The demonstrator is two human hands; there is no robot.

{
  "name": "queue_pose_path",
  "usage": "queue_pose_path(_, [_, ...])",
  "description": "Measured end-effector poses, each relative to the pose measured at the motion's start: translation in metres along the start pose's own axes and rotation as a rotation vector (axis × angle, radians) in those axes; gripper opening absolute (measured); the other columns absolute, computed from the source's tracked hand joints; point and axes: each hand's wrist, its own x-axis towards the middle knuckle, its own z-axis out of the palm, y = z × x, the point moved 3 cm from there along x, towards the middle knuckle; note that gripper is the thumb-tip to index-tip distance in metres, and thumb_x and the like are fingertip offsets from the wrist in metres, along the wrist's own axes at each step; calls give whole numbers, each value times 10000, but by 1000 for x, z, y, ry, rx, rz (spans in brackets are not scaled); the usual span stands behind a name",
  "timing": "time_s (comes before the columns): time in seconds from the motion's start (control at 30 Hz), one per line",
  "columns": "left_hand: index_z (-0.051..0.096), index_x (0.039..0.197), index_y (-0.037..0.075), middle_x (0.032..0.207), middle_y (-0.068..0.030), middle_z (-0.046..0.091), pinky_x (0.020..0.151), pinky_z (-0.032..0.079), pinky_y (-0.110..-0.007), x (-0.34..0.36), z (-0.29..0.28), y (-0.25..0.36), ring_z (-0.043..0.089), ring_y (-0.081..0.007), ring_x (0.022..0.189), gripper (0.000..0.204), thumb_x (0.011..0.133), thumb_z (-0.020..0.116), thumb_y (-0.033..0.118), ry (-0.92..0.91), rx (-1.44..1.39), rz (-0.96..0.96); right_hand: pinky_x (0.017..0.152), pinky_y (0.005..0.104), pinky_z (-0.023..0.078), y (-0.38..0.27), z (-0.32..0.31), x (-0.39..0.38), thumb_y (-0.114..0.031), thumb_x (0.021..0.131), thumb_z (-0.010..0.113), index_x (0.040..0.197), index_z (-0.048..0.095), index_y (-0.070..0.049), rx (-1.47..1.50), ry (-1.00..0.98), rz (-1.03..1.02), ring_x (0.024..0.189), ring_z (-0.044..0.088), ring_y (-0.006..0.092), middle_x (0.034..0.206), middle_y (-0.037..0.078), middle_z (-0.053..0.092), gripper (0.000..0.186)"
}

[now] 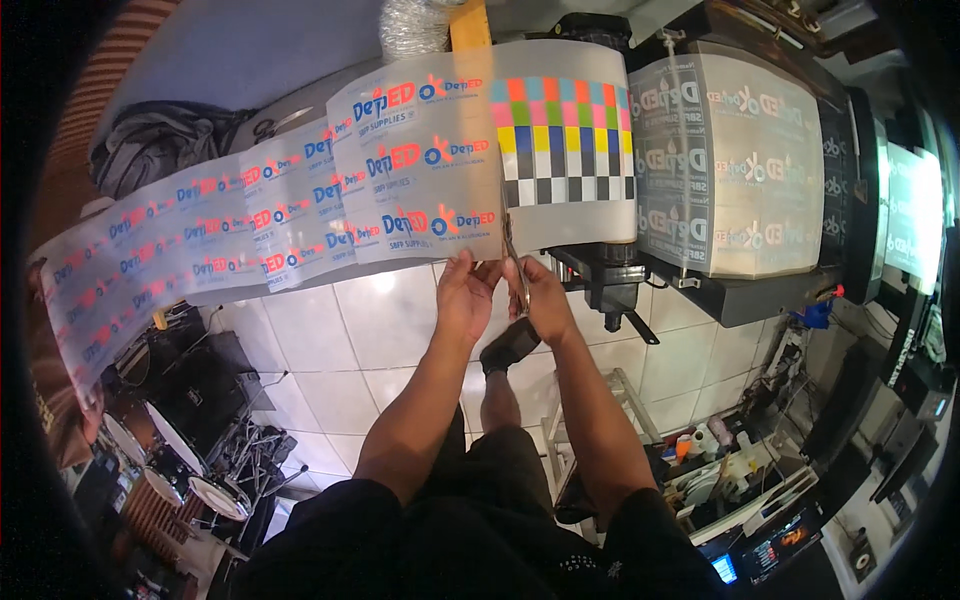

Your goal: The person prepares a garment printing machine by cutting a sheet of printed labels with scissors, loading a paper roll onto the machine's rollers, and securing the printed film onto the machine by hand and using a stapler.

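A long sheet of translucent printed film stretches leftward across the view, covered in repeated red and blue logos. My left hand pinches its near edge, just left of a cut line. My right hand is closed around the handles of scissors, whose blades point away from me into the film. Right of the blades, a strip of coloured test blocks is printed on the film coming from the machine. At the far left, another person's hand is at the sheet's end.
On the right stands a dark printer with more printed film on its bed. A lit screen is beyond it. A drum set stands lower left. A stool is by my right leg, on white tiles. A foil duct hangs behind.
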Motion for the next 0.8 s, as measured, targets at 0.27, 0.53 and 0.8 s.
queue_pose_path(0.27, [442, 1140, 35, 1123, -103, 550, 891, 456, -391, -1, 7, 7, 553, -229, 1004, 265, 907, 510, 140, -46, -49, 19, 437, 223, 386, -33, 8, 41, -453, 869, 561, 748, 515, -85, -77, -4, -19, 453, 463, 88, 555, 1, 497, 390])
queue_pose_path(0.53, [469, 1135, 50, 1134, -96, 550, 921, 446, -451, -5, 0, -2, 543, -246, 1030, 273, 900, 527, 177, 11, 58, -19, 471, 306, 441, -117, 9, 127, -472, 834, 581, 780, 571, -58, -308, 86, -166, 526, 561, 159, 598, 57, 550, 417])
queue_pose_path(0.8, [414, 1298, 59, 1374, -120, 397, 1066, 260, -485, 24, -81, 230, 310, -263, 1312, 437, 933, 416, 299, 179, 248, 537, 492, 320, 419, -64, 63, 55, -406, 790, 677, 750, 490, -41, -533, 217, -510, 503, 543, 153, 558, 55, 518, 413])
